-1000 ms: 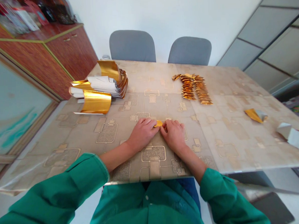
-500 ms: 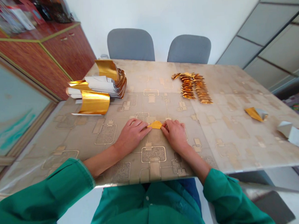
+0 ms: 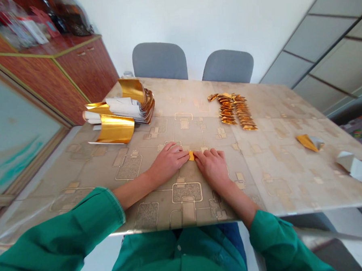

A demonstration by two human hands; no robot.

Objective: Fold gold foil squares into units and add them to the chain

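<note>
Between my left hand [image 3: 168, 162] and my right hand [image 3: 211, 168], a small gold foil piece [image 3: 191, 155] lies on the table, mostly hidden by my fingers. Both hands press it flat from either side with their fingertips. Far to the left stands a stack of gold-and-white foil sheets [image 3: 116, 116], some curling up. Ahead of my hands lies a overlapping row of folded gold foil pieces [image 3: 232, 110]. Neither hand touches these.
The table [image 3: 280, 179] has a patterned beige plastic cover. A gold-and-silver foil piece [image 3: 309, 142] and white paper pieces [image 3: 351, 167] lie at its right. Beyond the far edge stand grey chairs [image 3: 159, 60]; a wooden cabinet [image 3: 86, 67] stands at the left.
My hands have moved closer together over the gold foil piece. Less of it shows now, and it looks smaller, as if folded inward.
</note>
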